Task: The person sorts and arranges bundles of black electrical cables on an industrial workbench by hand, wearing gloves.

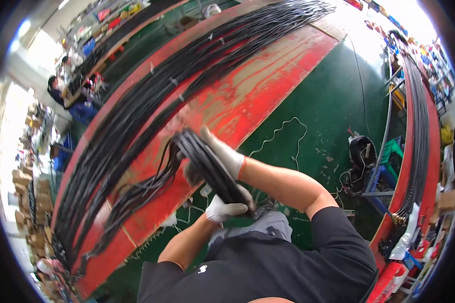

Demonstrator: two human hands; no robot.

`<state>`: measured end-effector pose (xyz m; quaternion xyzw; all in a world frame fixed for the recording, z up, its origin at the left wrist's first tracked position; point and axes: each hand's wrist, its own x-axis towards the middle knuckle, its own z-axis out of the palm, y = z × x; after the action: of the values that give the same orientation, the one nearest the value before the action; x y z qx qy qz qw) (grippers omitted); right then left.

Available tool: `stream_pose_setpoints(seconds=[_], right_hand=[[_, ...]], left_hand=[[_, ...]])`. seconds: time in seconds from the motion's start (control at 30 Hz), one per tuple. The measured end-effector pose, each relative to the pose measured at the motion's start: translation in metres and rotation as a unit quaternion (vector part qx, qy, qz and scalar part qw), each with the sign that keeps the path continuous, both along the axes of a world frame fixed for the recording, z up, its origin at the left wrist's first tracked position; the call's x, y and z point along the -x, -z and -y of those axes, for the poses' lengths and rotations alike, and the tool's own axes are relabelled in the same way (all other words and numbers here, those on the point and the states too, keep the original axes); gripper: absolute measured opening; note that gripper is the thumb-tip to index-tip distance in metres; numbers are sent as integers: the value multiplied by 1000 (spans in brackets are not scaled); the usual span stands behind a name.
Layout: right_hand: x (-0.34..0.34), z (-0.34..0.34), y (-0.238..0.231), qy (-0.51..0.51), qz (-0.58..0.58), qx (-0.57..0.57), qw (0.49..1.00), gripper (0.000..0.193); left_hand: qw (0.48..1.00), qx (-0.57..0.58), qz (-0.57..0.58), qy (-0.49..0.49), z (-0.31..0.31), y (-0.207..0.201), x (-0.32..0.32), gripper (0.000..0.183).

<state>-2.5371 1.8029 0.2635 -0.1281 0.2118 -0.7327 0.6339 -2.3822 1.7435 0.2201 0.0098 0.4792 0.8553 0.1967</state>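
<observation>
A thick coil of black cable (205, 160) is held up in front of me at the edge of the red table. My left hand (224, 209), in a white glove, is closed round the coil's near end, thumb across it. My right hand (223, 153), also gloved in white, lies along the far right side of the coil; its fingers wrap behind it and are partly hidden. From the coil, loose black strands (145, 188) run down to the left onto the table. Long black cable bundles (136, 108) with pale ties stretch across the table beyond.
The long red table (268, 83) has a worn surface. On the green floor (318, 121) lie a thin white cord (299, 121) and a black cable heap (361, 151). A second red table (432, 166) with black cables stands at right. Two people sit at far left.
</observation>
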Motion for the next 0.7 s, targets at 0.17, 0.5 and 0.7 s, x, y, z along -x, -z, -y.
stream_pose_setpoints(seconds=[0.17,0.5,0.7], right_hand=[[38,-90,107,-31,-39,56,997,45],[194,-281,198,-178,-167,-209,947,35],[273,-375,-52,-219,-153,-247,932,80]], left_hand=[[961,-91,-144,-219,-66,-107,117,22],[856,-316,-225,-341,40,-174,270,22],[796,-430,-217,-366,86,-158,395,17]])
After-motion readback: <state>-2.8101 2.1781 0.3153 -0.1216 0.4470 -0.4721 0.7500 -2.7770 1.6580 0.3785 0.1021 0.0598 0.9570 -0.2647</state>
